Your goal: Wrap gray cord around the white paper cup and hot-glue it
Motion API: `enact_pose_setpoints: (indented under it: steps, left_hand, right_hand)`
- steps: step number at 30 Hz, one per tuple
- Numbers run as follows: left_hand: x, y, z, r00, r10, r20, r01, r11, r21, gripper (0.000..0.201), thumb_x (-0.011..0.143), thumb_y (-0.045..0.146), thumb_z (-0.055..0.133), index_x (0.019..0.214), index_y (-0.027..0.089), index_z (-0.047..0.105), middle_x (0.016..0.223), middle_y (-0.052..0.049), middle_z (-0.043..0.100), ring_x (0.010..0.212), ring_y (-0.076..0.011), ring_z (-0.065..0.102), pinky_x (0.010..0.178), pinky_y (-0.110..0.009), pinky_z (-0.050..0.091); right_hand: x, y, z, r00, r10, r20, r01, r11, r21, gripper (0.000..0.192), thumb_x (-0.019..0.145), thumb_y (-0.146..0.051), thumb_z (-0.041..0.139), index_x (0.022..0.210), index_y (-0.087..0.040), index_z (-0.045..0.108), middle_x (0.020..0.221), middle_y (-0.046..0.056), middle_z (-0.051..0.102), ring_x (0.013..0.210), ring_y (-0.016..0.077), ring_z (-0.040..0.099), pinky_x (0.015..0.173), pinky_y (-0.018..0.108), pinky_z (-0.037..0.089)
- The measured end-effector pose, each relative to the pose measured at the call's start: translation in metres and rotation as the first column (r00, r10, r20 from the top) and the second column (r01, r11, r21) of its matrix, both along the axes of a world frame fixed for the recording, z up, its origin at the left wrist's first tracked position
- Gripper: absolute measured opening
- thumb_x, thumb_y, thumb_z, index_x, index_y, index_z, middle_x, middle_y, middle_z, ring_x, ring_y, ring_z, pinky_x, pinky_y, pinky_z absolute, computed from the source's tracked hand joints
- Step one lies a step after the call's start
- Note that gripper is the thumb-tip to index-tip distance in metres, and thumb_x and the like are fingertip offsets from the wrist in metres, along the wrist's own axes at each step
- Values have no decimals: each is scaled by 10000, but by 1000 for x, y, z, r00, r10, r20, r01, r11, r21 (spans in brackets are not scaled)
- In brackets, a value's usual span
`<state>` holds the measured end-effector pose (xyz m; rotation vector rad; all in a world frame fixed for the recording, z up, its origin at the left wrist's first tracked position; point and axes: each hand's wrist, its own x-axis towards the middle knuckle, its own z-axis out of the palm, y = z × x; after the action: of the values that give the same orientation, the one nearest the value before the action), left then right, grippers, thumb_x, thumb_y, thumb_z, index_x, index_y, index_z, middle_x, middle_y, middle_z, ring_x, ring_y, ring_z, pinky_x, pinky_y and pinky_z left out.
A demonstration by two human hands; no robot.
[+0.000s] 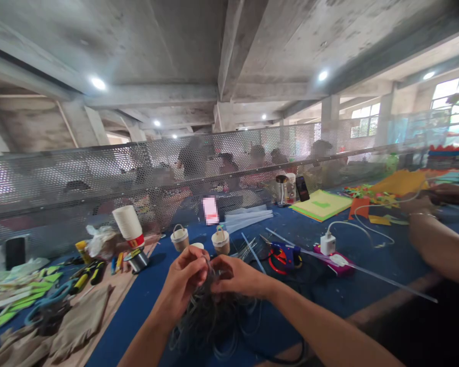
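Observation:
My left hand point(187, 275) and my right hand point(239, 275) meet at the middle of the blue table point(122, 316). Fingers of both hands are pinched around thin greyish strands, drawn up from a loose tangle of cord point(210, 321) lying just below. Whether the strands are plastic or wire, I cannot tell. Just beyond my hands stand two small cups with looped handles, one on the left point(180, 239) and one on the right point(220, 243). A white lid-like disc point(197, 245) shows between them, partly covered by my left hand.
Right of my hands lie a blue glue gun point(286, 255), a long clear stick point(386, 282) and a white charger point(328, 245). Stacked paper cups point(127, 224), a wire spool point(137, 260) and gloves point(80, 321) are leftward. A co-worker's arm point(436, 244) reaches in. Perforated metal panels point(168, 188) stand behind.

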<state>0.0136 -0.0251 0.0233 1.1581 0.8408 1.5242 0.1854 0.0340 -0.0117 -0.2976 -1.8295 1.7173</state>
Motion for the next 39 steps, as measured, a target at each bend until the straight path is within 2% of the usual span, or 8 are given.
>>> enact_pose_setpoints:
  steps: [4, 8, 16, 22, 26, 30, 35, 39]
  left_hand:
    - [-3, -2, 4, 994, -16, 107, 14, 1000, 20, 165, 736, 165, 733, 767, 171, 572, 785, 24, 575, 536, -41, 501, 494, -152, 419]
    - [-11, -1, 6, 959, -98, 267, 107, 994, -20, 156, 756, 128, 702, 785, 172, 555, 723, 32, 548, 526, -33, 486, 497, -131, 431]
    - [-19, -2, 8, 892, -238, 384, 244, 969, 34, 93, 833, 99, 617, 846, 159, 548, 553, 84, 431, 396, -10, 382, 406, -115, 362]
    - [-11, -2, 8, 986, -77, 147, 75, 997, 23, 185, 857, 227, 640, 732, 163, 518, 522, 79, 443, 400, -17, 352, 410, -126, 317]
    - [0, 4, -3, 986, 99, -132, -99, 995, 8, 196, 809, 328, 700, 835, 171, 587, 510, 80, 482, 423, -37, 391, 408, -127, 307]
    - [12, 6, -14, 932, 69, -356, -91, 995, -47, 352, 692, 361, 788, 940, 169, 630, 509, 87, 502, 418, -58, 420, 413, -157, 338]
    - [16, 3, -19, 927, 61, -370, -93, 993, -70, 297, 752, 443, 711, 758, 164, 609, 445, 80, 471, 377, -48, 361, 388, -162, 254]
    - [13, 5, -22, 920, 65, -387, -100, 992, -73, 294, 761, 439, 706, 747, 164, 603, 440, 83, 461, 376, -51, 357, 393, -164, 261]
  right_hand:
    - [2, 4, -2, 1000, -8, -13, 6, 991, -131, 306, 715, -336, 751, 901, -153, 590, 726, -14, 628, 569, 94, 569, 539, 204, 449]
    - [9, 10, 1, 992, -48, -121, 19, 972, -232, 245, 727, -284, 715, 886, -159, 575, 717, -5, 632, 595, 93, 559, 494, 171, 391]
    - [15, 21, 4, 960, -244, -139, 214, 956, -203, 288, 780, -430, 686, 789, -158, 590, 503, -68, 481, 438, 48, 327, 420, 187, 170]
    - [15, 21, 8, 899, -429, -90, 428, 903, -27, 393, 836, -506, 612, 684, -144, 610, 644, -11, 578, 473, 56, 407, 459, 199, 278]
    - [16, 17, 11, 926, -346, -152, 347, 938, -26, 338, 850, -476, 608, 773, -152, 664, 736, 1, 619, 494, 57, 441, 481, 202, 307]
    - [17, 11, 12, 954, -257, -152, 259, 966, -7, 268, 823, -427, 664, 906, -173, 683, 636, -35, 572, 475, 55, 410, 455, 191, 285]
    - [19, 8, 13, 962, -219, -162, 216, 976, -33, 288, 841, -436, 647, 843, -154, 703, 548, -40, 519, 461, 53, 374, 432, 195, 229]
    - [22, 13, 18, 912, -283, -296, 227, 951, -209, 315, 822, -457, 656, 794, -149, 713, 625, -11, 552, 493, 58, 378, 446, 199, 237]
